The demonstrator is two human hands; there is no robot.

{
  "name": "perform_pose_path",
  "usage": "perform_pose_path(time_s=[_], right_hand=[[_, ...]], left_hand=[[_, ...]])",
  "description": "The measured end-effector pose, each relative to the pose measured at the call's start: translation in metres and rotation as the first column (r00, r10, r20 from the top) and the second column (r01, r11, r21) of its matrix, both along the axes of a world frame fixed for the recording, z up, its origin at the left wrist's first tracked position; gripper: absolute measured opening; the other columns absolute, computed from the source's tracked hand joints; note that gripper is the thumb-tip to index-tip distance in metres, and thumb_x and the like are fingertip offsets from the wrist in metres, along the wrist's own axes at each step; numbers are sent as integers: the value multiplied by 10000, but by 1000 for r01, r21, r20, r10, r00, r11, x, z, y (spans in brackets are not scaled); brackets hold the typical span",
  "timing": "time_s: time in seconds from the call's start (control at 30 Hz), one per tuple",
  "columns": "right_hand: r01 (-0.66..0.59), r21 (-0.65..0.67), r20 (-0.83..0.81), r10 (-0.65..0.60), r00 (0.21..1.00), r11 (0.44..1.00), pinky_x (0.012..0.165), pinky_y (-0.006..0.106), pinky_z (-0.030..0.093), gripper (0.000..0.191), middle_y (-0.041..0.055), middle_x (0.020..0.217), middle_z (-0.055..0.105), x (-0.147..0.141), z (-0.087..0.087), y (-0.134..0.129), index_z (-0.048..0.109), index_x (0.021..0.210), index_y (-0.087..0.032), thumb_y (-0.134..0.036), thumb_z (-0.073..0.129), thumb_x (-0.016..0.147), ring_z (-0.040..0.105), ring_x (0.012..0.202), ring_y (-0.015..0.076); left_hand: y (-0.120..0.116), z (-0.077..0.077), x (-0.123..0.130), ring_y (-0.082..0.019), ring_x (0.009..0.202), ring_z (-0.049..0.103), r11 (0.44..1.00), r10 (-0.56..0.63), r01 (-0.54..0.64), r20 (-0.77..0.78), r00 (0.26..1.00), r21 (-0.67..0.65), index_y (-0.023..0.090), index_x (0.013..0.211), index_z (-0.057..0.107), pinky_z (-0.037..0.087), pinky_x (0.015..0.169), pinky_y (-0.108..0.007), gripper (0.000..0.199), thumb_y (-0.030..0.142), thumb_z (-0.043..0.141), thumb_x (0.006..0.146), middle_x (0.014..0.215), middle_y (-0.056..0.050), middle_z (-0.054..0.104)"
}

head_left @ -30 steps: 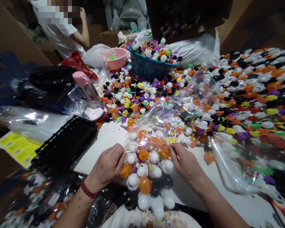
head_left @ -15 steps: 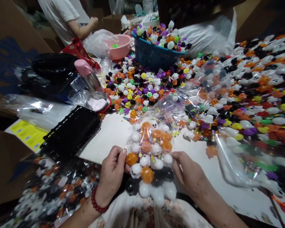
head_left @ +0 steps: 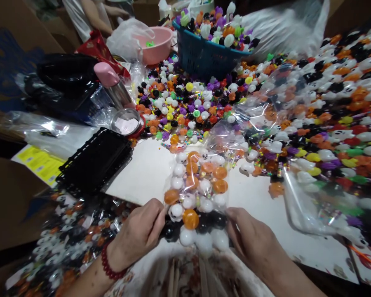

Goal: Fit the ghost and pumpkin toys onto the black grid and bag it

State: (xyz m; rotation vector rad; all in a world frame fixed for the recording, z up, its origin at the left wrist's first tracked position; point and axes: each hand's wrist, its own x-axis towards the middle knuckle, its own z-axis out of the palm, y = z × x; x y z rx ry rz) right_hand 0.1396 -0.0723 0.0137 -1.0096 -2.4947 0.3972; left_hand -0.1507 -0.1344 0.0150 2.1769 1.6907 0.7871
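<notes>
A clear plastic bag (head_left: 200,181) filled with orange, white and black rounded pieces lies at the near edge of the white board (head_left: 136,173), its lower end over my lap. My left hand (head_left: 142,227) grips the bag's left edge, fingers closed, a dark red bead bracelet on the wrist. On the opposite edge, my right hand (head_left: 250,231) pinches the plastic, its fingertips partly hidden behind the bag. White pieces fill the bag's near end, with a row of black ones above them. Beyond its far end, loose clear plastic (head_left: 225,132) overlaps the pile of small coloured pieces (head_left: 185,99).
Left of the board are a black tray (head_left: 95,161), a round metal tin (head_left: 125,122) and a pink-topped bottle (head_left: 113,84). A blue basket (head_left: 208,55) and pink bowl (head_left: 156,45) stand behind. Red-handled scissors (head_left: 366,259) lie at right. A person's arm (head_left: 94,16) shows at back left.
My left hand has slid down along the bag's left edge, toward me. My right hand has shifted slightly lower too. The view has tilted, so the basket and bowl appear higher.
</notes>
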Motion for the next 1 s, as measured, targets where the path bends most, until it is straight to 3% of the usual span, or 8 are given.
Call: perform_pose_path(time_s=[0.27, 0.47, 0.53, 0.57, 0.63, 0.7, 0.83, 1.0], right_hand=[[118, 62, -124, -110, 986, 991, 777, 348, 527, 193, 108, 996, 620, -23, -4, 20, 514, 1103, -181, -116, 480, 925, 618, 920, 223], [136, 38, -126, -130, 983, 990, 710, 330, 489, 136, 59, 850, 598, -30, -4, 32, 540, 1014, -201, -126, 450, 944, 574, 779, 197], [163, 49, -148, -154, 977, 985, 718, 338, 487, 121, 59, 841, 590, -30, -1, 34, 542, 989, -200, -124, 462, 939, 563, 784, 201], [154, 58, -165, -143, 976, 986, 737, 347, 491, 125, 67, 867, 596, -30, 1, 35, 545, 998, -198, -118, 475, 932, 564, 813, 206], [82, 69, -194, -67, 979, 994, 793, 370, 498, 174, 89, 959, 615, -31, 5, 35, 555, 1049, -195, -95, 506, 914, 565, 895, 218], [0, 81, -212, 17, 977, 997, 833, 389, 499, 236, 105, 1051, 625, -35, 10, 35, 566, 1100, -198, -76, 525, 902, 564, 953, 225], [-23, 124, -197, 48, 979, 992, 822, 391, 490, 238, 121, 1099, 631, -46, 17, 35, 603, 1121, -190, -116, 581, 897, 561, 958, 232], [-13, 158, -105, 30, 994, 987, 758, 363, 456, 207, 110, 1081, 624, -54, 13, 38, 642, 1105, -196, -161, 559, 918, 546, 906, 219]], left_hand=[[10, 1, 1, -112, 607, 470, 993, -76, 80, -46, 996, 86, 204, 849, 453, 386, 579, -247, 140, 85, 461, 922, 700, 22, 474], [13, 4, -2, -130, 623, 478, 988, -71, 76, -36, 997, 136, 208, 825, 441, 398, 583, -262, 179, 56, 517, 878, 683, 20, 464], [15, 5, -2, -180, 820, 580, 979, -58, 63, -32, 998, 193, 184, 993, 505, 479, 731, -312, 184, 64, 539, 858, 845, -51, 588], [17, 5, -2, -222, 981, 596, 974, -67, 75, -44, 997, 213, 167, 1134, 504, 489, 841, -367, 294, 80, 541, 856, 1002, -109, 626], [21, 5, -1, -290, 1290, 481, 969, -135, 153, -101, 986, 192, 147, 1396, 381, 404, 1033, -465, 537, 133, 509, 874, 1328, -191, 552], [26, 4, 0, -300, 1439, 319, 961, -238, 256, -156, 959, 109, 148, 1515, 235, 294, 1118, -493, 634, 182, 436, 914, 1484, -186, 445], [34, 0, 2, -288, 1496, 204, 945, -313, 324, -174, 934, 38, 166, 1563, 102, 208, 1142, -486, 646, 252, 333, 966, 1554, -156, 366], [37, 4, 5, -267, 1489, 235, 939, -336, 342, -251, 908, -23, 188, 1563, 130, 115, 1158, -473, 646, 287, 362, 968, 1563, -120, 356]])
